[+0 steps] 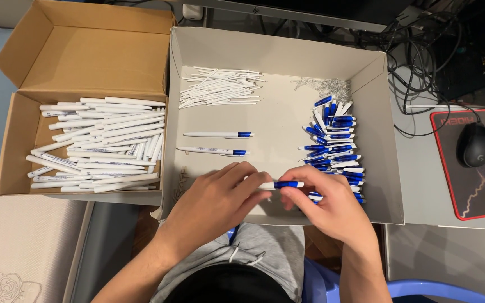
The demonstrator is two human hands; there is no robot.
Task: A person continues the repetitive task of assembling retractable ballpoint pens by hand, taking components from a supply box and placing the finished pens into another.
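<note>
Both my hands hold one white pen with a blue cap end over the near edge of a shallow white cardboard tray. My left hand grips the white barrel; my right hand pinches the blue end. Two finished white-and-blue pens lie in the tray's middle. A pile of blue-and-white pen parts lies along its right side, thin white refills at the back left, small metal springs at the back right.
A brown cardboard box on the left holds several white pen barrels. A black mouse sits on a red-edged mat at right, with tangled cables behind. My grey trousers show below.
</note>
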